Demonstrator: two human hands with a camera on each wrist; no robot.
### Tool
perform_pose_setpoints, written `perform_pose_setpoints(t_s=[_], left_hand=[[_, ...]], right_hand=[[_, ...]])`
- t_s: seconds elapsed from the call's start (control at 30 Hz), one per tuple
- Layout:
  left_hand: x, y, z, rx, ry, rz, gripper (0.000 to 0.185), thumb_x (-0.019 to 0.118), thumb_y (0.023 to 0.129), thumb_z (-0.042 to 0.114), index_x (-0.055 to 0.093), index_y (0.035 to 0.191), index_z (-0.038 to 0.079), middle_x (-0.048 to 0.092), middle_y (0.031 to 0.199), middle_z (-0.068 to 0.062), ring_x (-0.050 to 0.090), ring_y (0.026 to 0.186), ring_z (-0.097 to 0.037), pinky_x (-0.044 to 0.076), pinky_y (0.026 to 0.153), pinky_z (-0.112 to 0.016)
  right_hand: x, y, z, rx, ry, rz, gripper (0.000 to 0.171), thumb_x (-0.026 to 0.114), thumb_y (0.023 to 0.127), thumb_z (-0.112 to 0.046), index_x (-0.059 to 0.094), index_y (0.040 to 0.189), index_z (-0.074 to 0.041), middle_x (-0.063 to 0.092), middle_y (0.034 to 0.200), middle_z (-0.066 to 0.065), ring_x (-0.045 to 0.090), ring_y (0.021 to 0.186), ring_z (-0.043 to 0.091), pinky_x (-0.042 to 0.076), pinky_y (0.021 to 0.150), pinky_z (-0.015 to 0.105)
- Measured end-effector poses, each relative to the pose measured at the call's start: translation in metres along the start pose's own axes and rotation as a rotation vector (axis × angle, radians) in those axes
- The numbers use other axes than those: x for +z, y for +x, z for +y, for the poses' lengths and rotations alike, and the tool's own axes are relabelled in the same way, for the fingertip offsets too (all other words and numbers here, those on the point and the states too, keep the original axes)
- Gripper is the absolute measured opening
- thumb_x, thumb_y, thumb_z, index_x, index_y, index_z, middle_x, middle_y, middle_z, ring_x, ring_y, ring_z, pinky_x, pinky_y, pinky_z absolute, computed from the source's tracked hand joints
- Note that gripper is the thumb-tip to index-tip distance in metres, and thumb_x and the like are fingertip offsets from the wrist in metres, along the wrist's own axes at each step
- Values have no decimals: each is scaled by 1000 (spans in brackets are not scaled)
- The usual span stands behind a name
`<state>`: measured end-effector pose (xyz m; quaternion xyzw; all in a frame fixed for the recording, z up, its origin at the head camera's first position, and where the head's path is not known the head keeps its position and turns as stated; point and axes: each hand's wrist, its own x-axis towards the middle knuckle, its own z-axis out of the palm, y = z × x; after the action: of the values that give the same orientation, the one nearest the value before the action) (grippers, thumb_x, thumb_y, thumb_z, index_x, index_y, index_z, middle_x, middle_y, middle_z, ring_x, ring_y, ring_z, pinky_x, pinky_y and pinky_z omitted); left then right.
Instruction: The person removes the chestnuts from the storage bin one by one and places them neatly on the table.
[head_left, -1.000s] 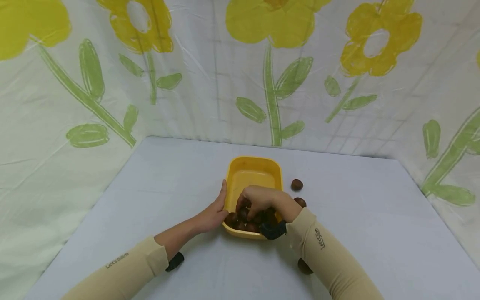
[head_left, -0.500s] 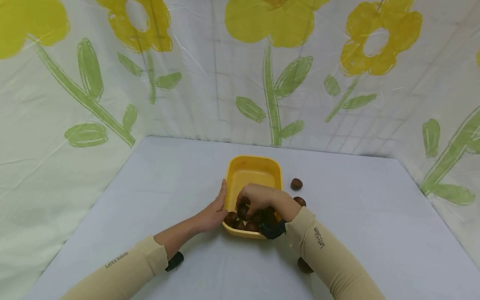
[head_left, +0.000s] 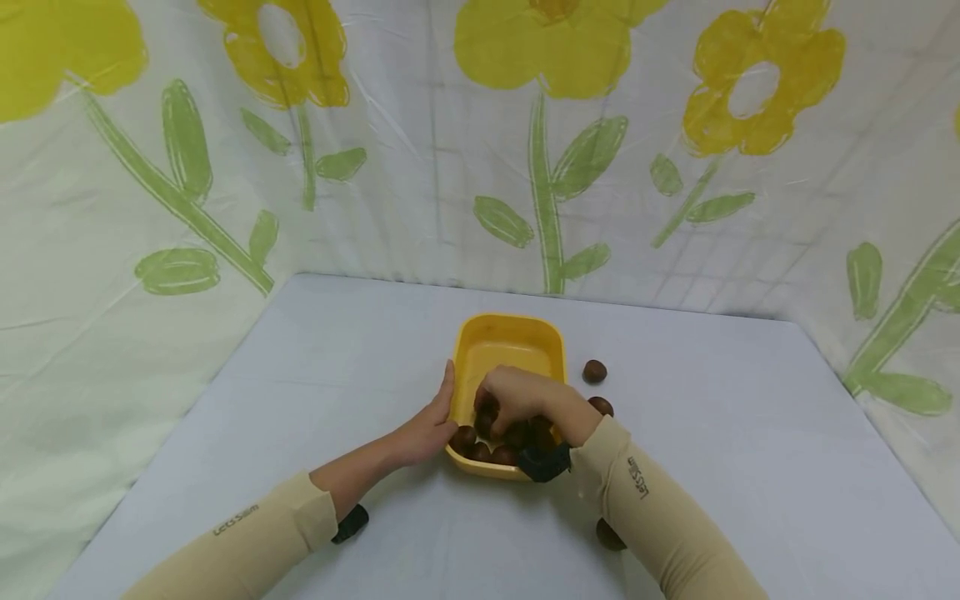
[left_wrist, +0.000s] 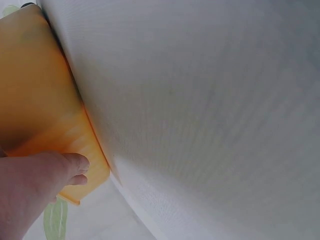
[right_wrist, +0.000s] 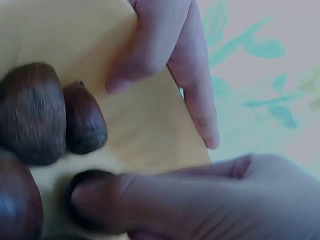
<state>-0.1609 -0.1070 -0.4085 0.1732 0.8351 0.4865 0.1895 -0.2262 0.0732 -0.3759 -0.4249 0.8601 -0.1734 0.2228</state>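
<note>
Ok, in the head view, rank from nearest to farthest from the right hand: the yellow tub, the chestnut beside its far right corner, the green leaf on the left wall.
1. Yellow plastic tub, under the right hand.
2. Brown chestnut, on the table right of the tub.
3. Green leaf print, far left on the backdrop.

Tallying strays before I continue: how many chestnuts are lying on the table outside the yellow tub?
3. One chestnut sits right of the yellow tub, a second lies nearer, beside the right wrist, and a third peeks from under the right forearm. Others may be hidden beneath the arms.
</note>
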Motion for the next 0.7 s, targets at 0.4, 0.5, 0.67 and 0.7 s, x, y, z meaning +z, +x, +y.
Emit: perform_pose_setpoints(t_s=[0.4, 0.5, 0.67, 0.7], left_hand=[[1, 2, -1, 1, 1, -5, 83, 34, 88, 0, -25, 145, 10, -17, 156, -9, -7, 144, -24, 2, 116, -47], [1, 2, -1, -7, -1, -3, 83, 34, 88, -1, -25, 145, 11, -17, 156, -9, -7, 145, -24, 2, 115, -47], [0, 1, -1, -4, 16, -2, 82, 34, 87, 0, -24, 145, 9, -18, 156, -10, -8, 144, -25, 1, 115, -47], [0, 1, -1, -3, 16, -2, 82, 34, 87, 0, -24, 145, 9, -18, 155, -10, -9, 144, -25, 0, 115, -47]], right_hand=[[-24, -16, -1, -98, 56, 110, 34, 74, 75, -15, 69, 108, -4, 71, 103, 4, 64, 86, 9, 52, 80, 23], [-30, -22, 0, -74, 120, 116, 36, 72, 77, -13, 67, 111, -3, 70, 107, 6, 66, 96, 14, 52, 86, 27], [-38, -33, 5, -17, 174, 146, 39, 71, 78, -14, 65, 115, -2, 69, 110, 7, 66, 99, 18, 51, 90, 32], [-39, -35, 6, -5, 179, 156, 39, 71, 79, -14, 65, 115, -2, 69, 110, 6, 66, 100, 18, 51, 90, 32]])
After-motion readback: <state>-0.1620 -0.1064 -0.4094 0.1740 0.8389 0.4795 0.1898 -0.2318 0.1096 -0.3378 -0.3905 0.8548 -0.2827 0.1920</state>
